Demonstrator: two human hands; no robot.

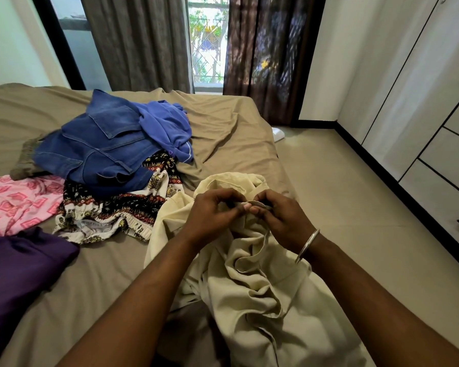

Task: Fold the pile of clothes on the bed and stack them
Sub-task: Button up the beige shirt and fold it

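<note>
A crumpled cream garment (252, 282) lies over the near right corner of the bed (223, 128). My left hand (212, 213) and my right hand (281, 218) meet at its upper edge, and both pinch the same bit of cloth between thumb and fingers. Behind them to the left is the pile: blue jeans (96, 147), a blue top (164, 125) and a black, white and red patterned piece (112, 207). A pink patterned garment (16, 202) and a purple one (19, 263) lie at the left edge.
An olive cloth (24, 160) pokes out from under the jeans. Tan sheet shows at the far left and far right of the bed. Tiled floor (342, 194) runs along the bed's right side, with white wardrobe drawers (440, 154) beyond. Curtains hang behind.
</note>
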